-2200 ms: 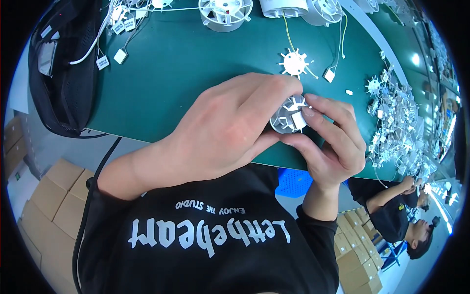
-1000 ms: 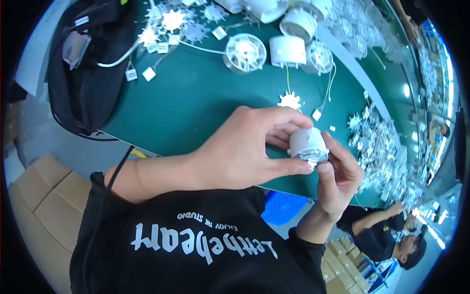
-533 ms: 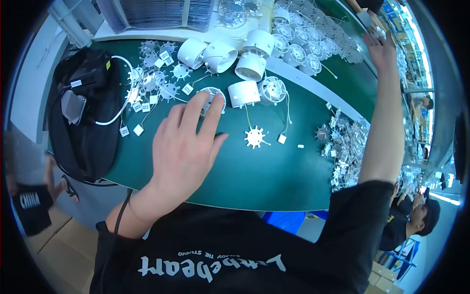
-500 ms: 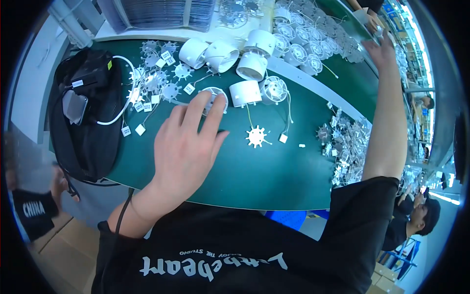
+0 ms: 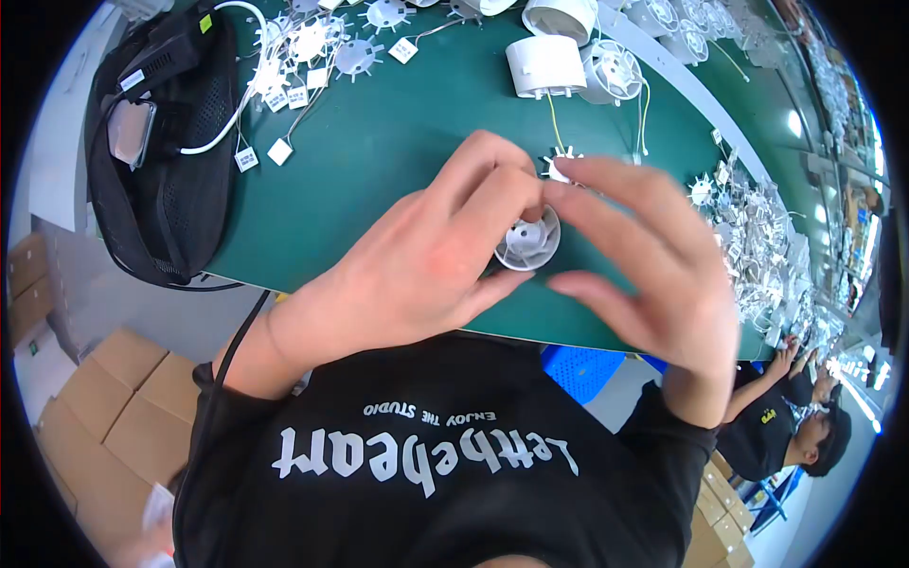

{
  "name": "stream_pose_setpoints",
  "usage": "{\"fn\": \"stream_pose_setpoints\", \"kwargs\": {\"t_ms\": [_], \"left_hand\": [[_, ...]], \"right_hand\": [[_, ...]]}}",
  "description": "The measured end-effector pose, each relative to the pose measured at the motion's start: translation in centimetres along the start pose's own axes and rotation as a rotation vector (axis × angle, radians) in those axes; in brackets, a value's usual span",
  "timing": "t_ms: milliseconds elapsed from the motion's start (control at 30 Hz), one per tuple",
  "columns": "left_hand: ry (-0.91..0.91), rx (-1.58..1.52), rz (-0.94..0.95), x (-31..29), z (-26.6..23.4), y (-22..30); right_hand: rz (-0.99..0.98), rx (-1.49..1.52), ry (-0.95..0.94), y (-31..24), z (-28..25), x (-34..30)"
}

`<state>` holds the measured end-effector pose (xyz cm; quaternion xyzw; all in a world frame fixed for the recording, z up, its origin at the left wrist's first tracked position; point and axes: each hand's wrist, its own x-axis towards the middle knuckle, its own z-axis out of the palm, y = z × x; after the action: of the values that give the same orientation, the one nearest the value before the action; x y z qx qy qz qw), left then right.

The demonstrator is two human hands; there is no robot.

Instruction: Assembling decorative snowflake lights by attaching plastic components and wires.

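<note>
Head view: our left hand (image 5: 440, 248) holds a round white cup (image 5: 526, 250) near the front edge of the green counter (image 5: 369, 170).
Our right hand (image 5: 668, 256) is just beside it, spread wide; we cannot tell if it touches the cup. Wired parts (image 5: 757, 232) lie heaped by the right edge.

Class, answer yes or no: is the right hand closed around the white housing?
No: the left hand holds the white housing, while the right hand is open beside it, thumb and fingers spread.
</note>
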<state>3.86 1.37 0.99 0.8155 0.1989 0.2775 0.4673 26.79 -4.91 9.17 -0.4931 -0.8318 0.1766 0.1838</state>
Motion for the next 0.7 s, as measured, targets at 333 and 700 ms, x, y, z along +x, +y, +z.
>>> {"fn": "stream_pose_setpoints", "kwargs": {"t_ms": [333,700], "left_hand": [[-0.004,0.157,0.006,-0.9,0.6,1.2],[-0.055,0.123,-0.05,-1.6,0.2,1.8]], "right_hand": [[0.223,0.0,0.242,-2.8,4.9,-4.3],[0.241,0.056,0.251,-3.6,6.3,-5.0]]}}
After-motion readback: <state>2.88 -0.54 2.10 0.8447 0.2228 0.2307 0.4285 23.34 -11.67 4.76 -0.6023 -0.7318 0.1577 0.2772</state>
